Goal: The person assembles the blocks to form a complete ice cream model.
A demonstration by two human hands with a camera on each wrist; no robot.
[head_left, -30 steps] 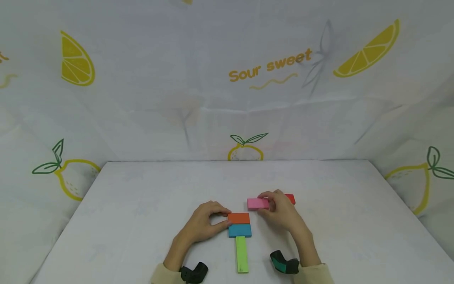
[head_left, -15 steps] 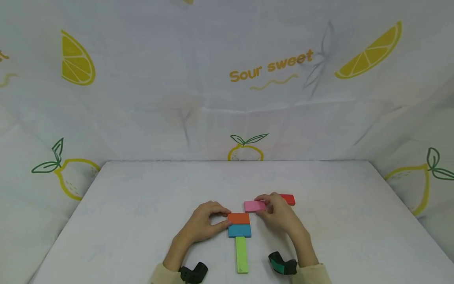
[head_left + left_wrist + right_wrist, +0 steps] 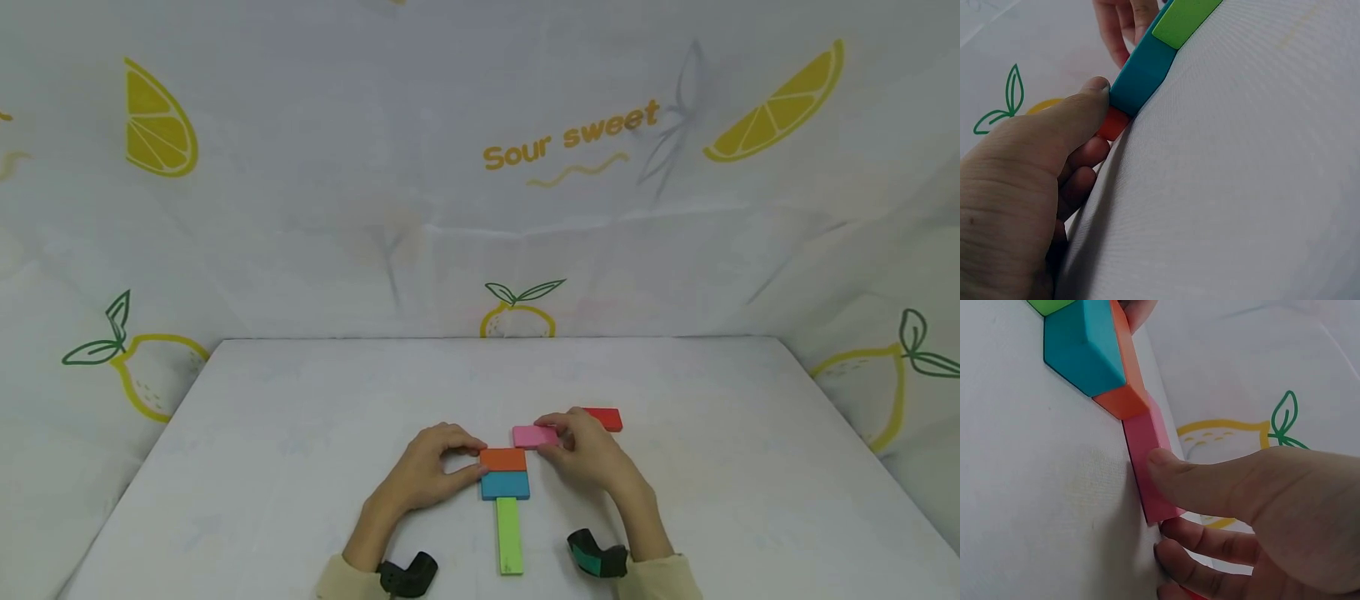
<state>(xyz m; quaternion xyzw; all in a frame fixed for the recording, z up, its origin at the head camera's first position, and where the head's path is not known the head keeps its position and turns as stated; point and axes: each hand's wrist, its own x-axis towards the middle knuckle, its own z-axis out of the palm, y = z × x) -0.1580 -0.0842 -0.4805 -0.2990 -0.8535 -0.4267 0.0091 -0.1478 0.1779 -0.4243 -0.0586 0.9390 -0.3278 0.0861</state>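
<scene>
Pinched by the right hand (image 3: 591, 450), the pink block (image 3: 528, 437) is being shifted leftward, its left end now being brought just beyond the right end of the orange block (image 3: 504, 460), which is being gripped by the left hand (image 3: 426, 467); the gap is apparently being closed.

Past the far edge of the white table (image 3: 262, 433), pale cloth (image 3: 337, 167) bears lemon slices (image 3: 167, 137), "Sour sweet" lettering (image 3: 572, 135) and, near mid-edge, an outlined lemon (image 3: 517, 322).
</scene>
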